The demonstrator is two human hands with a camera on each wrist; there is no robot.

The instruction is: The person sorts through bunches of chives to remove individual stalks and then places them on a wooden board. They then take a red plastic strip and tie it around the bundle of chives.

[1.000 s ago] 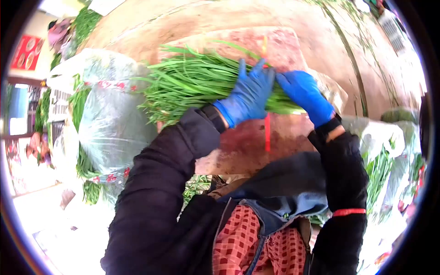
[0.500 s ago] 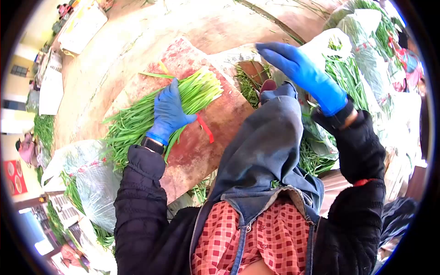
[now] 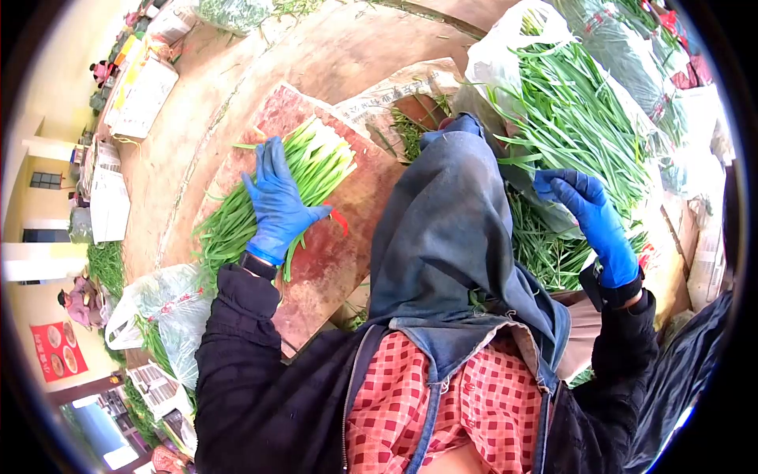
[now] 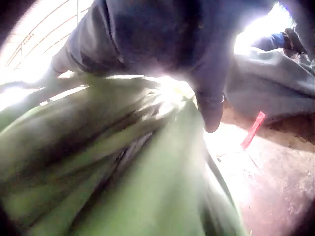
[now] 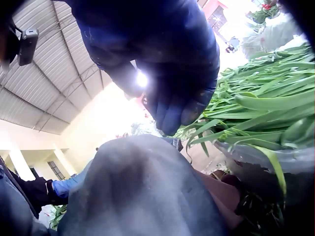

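Note:
On the reddish board point(image 3: 339, 229) lies a bunch of green chives point(image 3: 320, 162), its pale cut ends toward the upper right. My left hand point(image 3: 276, 209), in a blue glove, rests over the bunch with fingers straight and thumb spread. A red strip point(image 3: 339, 221) sticks out from under the bunch beside the thumb, and shows too in the left wrist view point(image 4: 254, 130). My blue-gloved right hand point(image 3: 588, 217) hovers right of the apron-covered knee, near a bag of loose chives point(image 3: 584, 110). Its fingers are loosely bent, with nothing seen between them.
The draped blue apron point(image 3: 442, 213) covers my knee between the board and the bag. More chives point(image 3: 545, 253) lie low beside it. A printed sack point(image 3: 387, 107) sits beyond the board, and a plastic bag point(image 3: 170, 304) stands at the left.
The right hand has left the bunch, moved to the right and bent its fingers near the bag. The left hand stays on the bunch, its fingers now spread. The view has turned rightward.

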